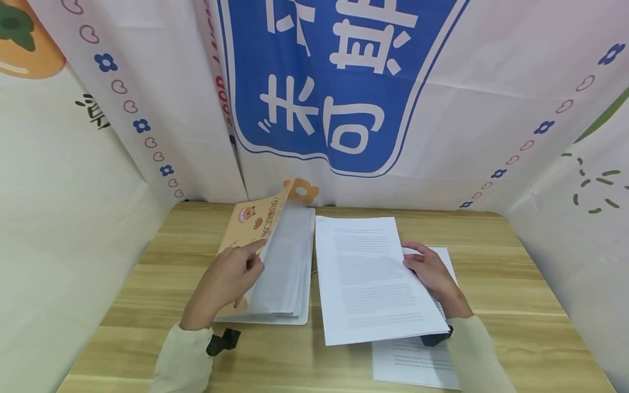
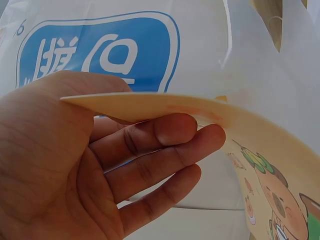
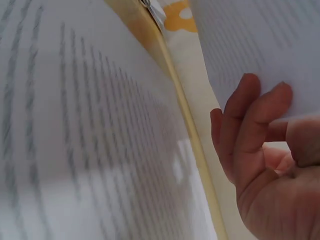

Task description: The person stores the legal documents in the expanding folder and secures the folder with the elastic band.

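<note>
My left hand [image 1: 226, 281] pinches the edge of a folder's tan cover [image 1: 245, 221], which has cartoon animals on it. In the left wrist view the cover [image 2: 285, 160] runs between the thumb side and the curled fingers [image 2: 155, 165]. The cover is lifted, so the folder's clear inner pockets [image 1: 282, 273] show beneath. To the right, my right hand [image 1: 432, 278] grips a printed sheet [image 1: 366, 273] by its right edge, tilted above the table. In the right wrist view the hand's fingertips [image 3: 280, 95] press on a printed page [image 3: 255, 40]; the thumb is partly hidden.
More printed paper [image 1: 417, 365] lies on the wooden table [image 1: 511, 305] under the held sheet. A white cloth with a blue printed panel [image 1: 324, 82] hangs behind the table, and pale cloth walls [image 1: 73, 218] stand at both sides.
</note>
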Tool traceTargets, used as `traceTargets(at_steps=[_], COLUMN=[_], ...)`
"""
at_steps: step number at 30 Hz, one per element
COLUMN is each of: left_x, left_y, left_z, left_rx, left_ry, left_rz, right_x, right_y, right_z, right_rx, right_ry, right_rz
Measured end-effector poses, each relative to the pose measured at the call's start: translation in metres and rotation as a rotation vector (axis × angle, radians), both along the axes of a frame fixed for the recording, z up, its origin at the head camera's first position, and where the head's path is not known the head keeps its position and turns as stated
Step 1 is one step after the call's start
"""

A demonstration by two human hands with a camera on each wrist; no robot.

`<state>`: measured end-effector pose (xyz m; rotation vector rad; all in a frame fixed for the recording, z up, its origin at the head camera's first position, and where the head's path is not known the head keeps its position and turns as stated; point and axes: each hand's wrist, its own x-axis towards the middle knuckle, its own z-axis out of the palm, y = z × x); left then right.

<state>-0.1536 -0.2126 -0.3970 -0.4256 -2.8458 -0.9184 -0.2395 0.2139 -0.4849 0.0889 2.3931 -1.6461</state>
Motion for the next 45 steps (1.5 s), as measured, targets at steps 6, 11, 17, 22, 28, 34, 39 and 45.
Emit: traceTargets(at_steps=[6, 11, 17, 22, 28, 34, 39, 45], left_x=[-0.001, -0.001, -0.001, 0.000, 0.000, 0.001, 0.000, 0.000], left_y=[-0.003, -0.002, 0.000, -0.001, -0.001, 0.000, 0.001, 0.000], left_z=[0.002, 0.001, 0.000, 0.001, 0.002, -0.001, -0.003, -0.003], left_rx=[-0.021, -0.022, -0.022, -0.021, -0.022, -0.012, -0.006, -0.009], left_ry=[0.022, 0.014, 0.001, 0.008, 0.014, 0.010, -0.002, -0.018], left_rz=[-0.005, -0.003, 0.007, 0.005, 0.005, 0.001, 0.002, 0.012], right_x=[-0.005, -0.010, -0.016, -0.020, -0.027, -0.035, -0.041, -0.048], right_y=[-0.017, -0.023, -0.033, -0.046, -0.056, -0.066, -0.071, -0.076], right_z=[0.003, 0.001, -0.001, -0.001, -0.006, -0.006, -0.006, -0.008], right_rx=[0.015, 0.012, -0.014, -0.055, -0.107, -0.124, -0.125, -0.134], right_ry=[0.002, 0.001, -0.006, -0.023, -0.009, -0.026, -0.017, 0.002], right_rz=[0.003, -0.010, -0.020, -0.034, -0.060, -0.083, -0.104, -0.128])
